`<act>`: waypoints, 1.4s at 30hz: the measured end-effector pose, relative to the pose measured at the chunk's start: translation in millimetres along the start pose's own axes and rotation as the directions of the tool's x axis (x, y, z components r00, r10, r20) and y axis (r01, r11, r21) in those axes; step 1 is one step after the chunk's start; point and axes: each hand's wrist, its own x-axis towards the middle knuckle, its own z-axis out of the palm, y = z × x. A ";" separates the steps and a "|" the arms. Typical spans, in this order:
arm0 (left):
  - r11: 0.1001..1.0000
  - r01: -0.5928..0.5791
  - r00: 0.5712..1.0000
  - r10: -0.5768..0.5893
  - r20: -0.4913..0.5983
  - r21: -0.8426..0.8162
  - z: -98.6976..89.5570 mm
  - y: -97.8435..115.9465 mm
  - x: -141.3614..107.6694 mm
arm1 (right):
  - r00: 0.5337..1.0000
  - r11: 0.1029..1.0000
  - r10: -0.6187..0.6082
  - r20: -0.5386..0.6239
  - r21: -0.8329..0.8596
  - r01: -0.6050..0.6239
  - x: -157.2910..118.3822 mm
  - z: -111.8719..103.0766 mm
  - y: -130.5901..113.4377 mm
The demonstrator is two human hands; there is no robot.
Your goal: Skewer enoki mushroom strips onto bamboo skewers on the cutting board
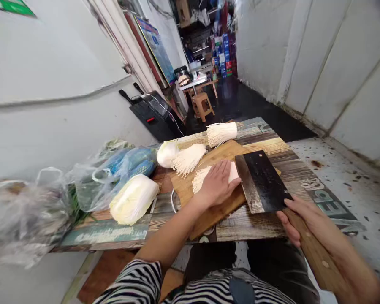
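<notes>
My left hand [217,182] clamps the pale, thin-stemmed enoki bundle [201,178] down on the brown wooden board [223,211]; my right hand [308,215] grips the broad, dark metal cleaver [262,181]. Best tuck that left thumb [234,184] back (it's beside the edge).

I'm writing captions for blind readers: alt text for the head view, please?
A person's left hand rests on a bundle of enoki mushrooms on a wooden board; the right hand holds a cleaver, its blade by the bundle's end. Two more bundles, two cabbages and plastic bags lie nearby.
</notes>
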 end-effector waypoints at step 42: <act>1.000 -0.004 1.000 0.004 -0.004 -0.028 -2.1 2.5 1.2 | 1.000 0.977 0.029 0.010 -0.212 -0.026 1.6 5.1 -10.3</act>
